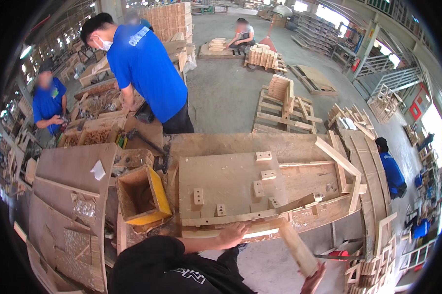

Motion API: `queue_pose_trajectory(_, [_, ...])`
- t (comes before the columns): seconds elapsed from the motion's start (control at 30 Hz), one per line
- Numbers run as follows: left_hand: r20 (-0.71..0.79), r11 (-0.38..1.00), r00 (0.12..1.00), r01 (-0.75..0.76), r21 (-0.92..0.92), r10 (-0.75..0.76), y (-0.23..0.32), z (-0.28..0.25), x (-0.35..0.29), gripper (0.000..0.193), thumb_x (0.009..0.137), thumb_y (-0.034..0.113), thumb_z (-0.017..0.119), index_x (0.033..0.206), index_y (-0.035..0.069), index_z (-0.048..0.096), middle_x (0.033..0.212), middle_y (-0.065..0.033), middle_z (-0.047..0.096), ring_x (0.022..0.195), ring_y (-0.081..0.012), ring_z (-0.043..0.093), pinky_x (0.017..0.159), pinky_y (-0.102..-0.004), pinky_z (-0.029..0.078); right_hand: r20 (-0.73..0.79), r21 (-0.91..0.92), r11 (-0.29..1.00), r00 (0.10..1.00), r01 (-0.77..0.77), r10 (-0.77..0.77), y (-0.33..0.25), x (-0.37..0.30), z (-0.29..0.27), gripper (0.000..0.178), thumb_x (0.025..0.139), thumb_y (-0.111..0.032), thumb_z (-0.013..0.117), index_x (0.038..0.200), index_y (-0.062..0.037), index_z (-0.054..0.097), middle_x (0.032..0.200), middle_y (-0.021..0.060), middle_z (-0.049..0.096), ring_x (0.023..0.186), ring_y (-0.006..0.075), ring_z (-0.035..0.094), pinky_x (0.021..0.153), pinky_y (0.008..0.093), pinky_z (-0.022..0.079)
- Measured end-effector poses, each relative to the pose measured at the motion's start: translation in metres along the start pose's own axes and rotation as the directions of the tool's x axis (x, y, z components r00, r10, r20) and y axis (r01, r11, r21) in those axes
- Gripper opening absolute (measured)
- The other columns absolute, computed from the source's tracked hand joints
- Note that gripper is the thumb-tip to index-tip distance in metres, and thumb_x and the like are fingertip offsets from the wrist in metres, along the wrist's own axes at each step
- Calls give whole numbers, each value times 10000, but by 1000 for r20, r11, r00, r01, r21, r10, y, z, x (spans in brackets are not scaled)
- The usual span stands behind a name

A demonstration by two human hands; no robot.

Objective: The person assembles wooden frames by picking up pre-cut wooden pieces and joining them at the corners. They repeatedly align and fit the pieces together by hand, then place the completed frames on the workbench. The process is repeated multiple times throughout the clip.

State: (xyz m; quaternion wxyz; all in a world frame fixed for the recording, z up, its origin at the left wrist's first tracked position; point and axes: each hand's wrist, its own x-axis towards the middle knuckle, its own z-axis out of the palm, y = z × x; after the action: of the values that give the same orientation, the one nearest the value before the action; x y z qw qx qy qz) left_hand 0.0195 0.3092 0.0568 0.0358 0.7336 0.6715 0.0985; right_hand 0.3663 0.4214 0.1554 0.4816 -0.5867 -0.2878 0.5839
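An L-shaped wooden frame piece (299, 250) is at the near edge of the workbench, one leg along the edge and the other slanting down to the right. My left hand (233, 235) grips the leg that lies along the bench edge. At the lower right, my right hand (314, 280) is closed around the far end of the slanting leg; part of that hand is cut off by the rim. Just beyond them lies a flat jig board (226, 183) with several small drilled wooden blocks (263, 156) on it.
A yellow-edged wooden box (159, 196) stands left of the board, with a hammer-like tool (150, 144) behind it. Another angled wooden piece (338, 157) lies at the bench's right. Co-workers in blue shirts (147, 73) stand beyond. Frames are stacked (373, 269) at lower right.
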Motion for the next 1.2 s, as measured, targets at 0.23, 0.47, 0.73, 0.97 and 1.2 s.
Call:
queue_pose_trajectory(0.23, [41, 997, 997, 67, -25, -66, 1, 6, -3, 496, 662, 140, 713, 1088, -71, 572, 937, -159, 602, 943, -280, 569, 734, -358, 506, -99, -201, 972, 989, -124, 106, 102, 19, -37, 389, 942, -369, 581, 1000, 4, 676, 860, 115, 666, 641, 195, 596, 523, 321, 496])
queue_pose_trajectory(0.47, [-33, 924, 980, 171, -341, -194, -20, -128, -105, 745, 710, 220, 716, 1335, -37, 403, 999, -238, 593, 895, -408, 629, 741, -463, 535, 71, -312, 942, 992, 125, -108, 117, -28, -30, 467, 895, -377, 626, 1169, 0, 595, 1050, 119, 625, 889, 234, 592, 739, 361, 502])
queue_pose_trajectory(0.73, [-353, 756, 671, 542, -369, -653, -108, -264, -261, 696, 662, 310, 804, 1266, 68, 557, 1071, -168, 656, 951, -331, 658, 838, -401, 539, 784, -183, 758, 558, 625, -270, 65, -137, 241, 414, 880, -271, 689, 1107, 60, 585, 859, 34, 605, 711, 72, 523, 595, 224, 415])
queue_pose_trajectory(0.97, [-438, 623, 452, 651, -433, -777, -104, -292, -338, 704, 636, 278, 815, 1270, 76, 582, 1123, -178, 653, 980, -321, 653, 874, -378, 512, 874, -53, 883, 450, 466, -185, 64, -191, 311, 469, 779, -233, 814, 1088, 28, 575, 927, 69, 638, 830, 125, 577, 751, 262, 470])
queue_pose_trajectory(1.2, [-457, 578, 383, 689, -437, -803, -91, -289, -357, 720, 624, 255, 820, 1275, 71, 575, 1163, -176, 642, 1015, -325, 646, 890, -377, 508, 896, -19, 884, 400, 467, -192, 59, -205, 318, 459, 779, -198, 808, 1098, 29, 567, 949, 83, 640, 831, 132, 590, 752, 264, 478])
